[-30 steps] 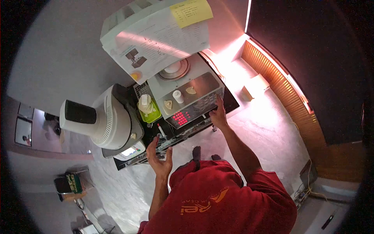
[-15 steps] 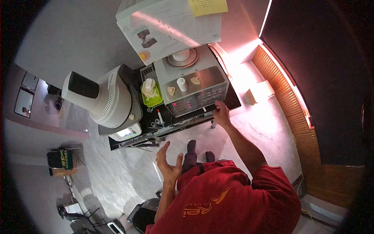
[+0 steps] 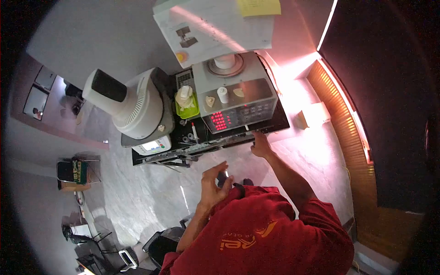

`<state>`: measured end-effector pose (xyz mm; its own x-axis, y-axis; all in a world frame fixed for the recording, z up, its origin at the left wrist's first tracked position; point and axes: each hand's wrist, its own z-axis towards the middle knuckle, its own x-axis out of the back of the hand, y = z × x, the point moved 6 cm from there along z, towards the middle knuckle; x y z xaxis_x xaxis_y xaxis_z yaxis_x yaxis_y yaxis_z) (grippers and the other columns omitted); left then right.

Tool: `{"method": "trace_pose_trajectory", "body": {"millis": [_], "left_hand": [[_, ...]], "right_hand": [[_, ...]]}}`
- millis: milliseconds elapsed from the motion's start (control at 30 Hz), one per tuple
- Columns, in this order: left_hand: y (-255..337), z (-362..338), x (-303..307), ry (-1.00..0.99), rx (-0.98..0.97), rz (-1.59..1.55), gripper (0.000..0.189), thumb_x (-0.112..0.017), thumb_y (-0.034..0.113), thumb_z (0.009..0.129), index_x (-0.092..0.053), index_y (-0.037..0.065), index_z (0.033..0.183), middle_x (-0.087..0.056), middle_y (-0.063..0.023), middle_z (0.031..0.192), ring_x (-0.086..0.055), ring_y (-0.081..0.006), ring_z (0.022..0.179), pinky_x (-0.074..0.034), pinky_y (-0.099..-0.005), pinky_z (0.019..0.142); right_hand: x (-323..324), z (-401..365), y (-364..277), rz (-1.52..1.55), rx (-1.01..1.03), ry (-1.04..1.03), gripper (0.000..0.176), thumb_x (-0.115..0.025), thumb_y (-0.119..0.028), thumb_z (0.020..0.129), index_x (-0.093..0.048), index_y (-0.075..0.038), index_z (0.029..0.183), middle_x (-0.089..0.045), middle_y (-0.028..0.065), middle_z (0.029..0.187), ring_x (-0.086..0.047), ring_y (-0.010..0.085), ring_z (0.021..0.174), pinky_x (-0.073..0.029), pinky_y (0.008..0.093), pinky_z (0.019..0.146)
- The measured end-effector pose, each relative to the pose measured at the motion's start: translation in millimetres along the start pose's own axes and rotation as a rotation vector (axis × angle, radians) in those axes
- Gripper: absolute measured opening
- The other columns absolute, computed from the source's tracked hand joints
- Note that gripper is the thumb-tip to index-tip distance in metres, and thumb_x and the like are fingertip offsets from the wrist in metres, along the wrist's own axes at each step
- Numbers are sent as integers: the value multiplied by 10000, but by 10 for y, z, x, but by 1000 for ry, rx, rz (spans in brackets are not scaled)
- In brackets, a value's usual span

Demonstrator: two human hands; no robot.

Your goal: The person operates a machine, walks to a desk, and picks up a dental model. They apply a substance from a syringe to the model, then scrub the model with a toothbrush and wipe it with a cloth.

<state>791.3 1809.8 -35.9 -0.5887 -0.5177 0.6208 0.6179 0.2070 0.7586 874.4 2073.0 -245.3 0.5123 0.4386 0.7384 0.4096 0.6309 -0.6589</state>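
Note:
In the head view, my right hand [image 3: 261, 145] is just below the front of a grey box-shaped machine [image 3: 238, 107], at the table's front edge. Its index finger points up; the other fingers look partly curled, with nothing visible in them. Lit red digits [image 3: 219, 121] show on the machine's front panel. On its top front lie a white cylinder [image 3: 222, 95] and two small cream-coloured pieces [image 3: 210, 101]. My left hand [image 3: 213, 187] hovers in front of my body, thumb and fingers apart. A small bright spot shows by its fingertips; I cannot make out what it is.
The black table [image 3: 270, 123] also holds a white rounded machine [image 3: 142, 107], a green tray [image 3: 192, 110] with pale pieces, and a red-tipped syringe-like item [image 3: 194, 131]. Printed sheets [image 3: 215, 34] hang above. A chair [image 3: 165, 243] stands behind left; a box [image 3: 314, 115] is at right.
My right hand has dropped from the machine's panel to the table edge. My left hand has moved right and its fingers have drawn in. More red digits now show on the panel.

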Motion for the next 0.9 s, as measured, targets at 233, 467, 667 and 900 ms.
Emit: {"method": "trace_pose_trajectory", "body": {"millis": [233, 467, 667, 900], "left_hand": [[51, 86, 77, 6, -45, 6, 543, -805, 159, 833, -644, 57, 1342, -758, -93, 1135, -696, -277, 1040, -433, -420, 1008], [-11, 27, 125, 39, 35, 35, 585, -820, 176, 838, -623, 77, 1380, -759, -88, 1164, -692, -299, 1092, -456, -433, 1020], [-39, -41, 91, 17, 57, 9, 578, -813, 186, 846, -623, 79, 1382, -763, -82, 1151, -693, -295, 1091, -448, -445, 1028], [-46, -90, 106, 32, 50, 6, 574, -810, 192, 850, -621, 80, 1381, -763, -76, 1143, -687, -298, 1107, -450, -451, 1029]], "right_hand": [[-554, 78, 383, -253, -188, -380, 1157, -776, -174, 736, -74, -9, 1641, -153, 285, 1678, -159, 430, 1567, -255, 484, 1266], [-327, 83, 110, -268, -192, -406, 1263, -809, -207, 779, 99, -71, 1646, -173, 325, 1662, -216, 469, 1542, -344, 517, 1222], [-124, 144, -70, -217, -172, -396, 1309, -819, -203, 761, 147, -77, 1636, -315, 390, 1569, -400, 501, 1429, -387, 508, 1188], [-33, 189, -118, -167, -105, -333, 1317, -822, -193, 734, 129, -33, 1631, -466, 387, 1468, -554, 500, 1282, -454, 483, 1124]]}}
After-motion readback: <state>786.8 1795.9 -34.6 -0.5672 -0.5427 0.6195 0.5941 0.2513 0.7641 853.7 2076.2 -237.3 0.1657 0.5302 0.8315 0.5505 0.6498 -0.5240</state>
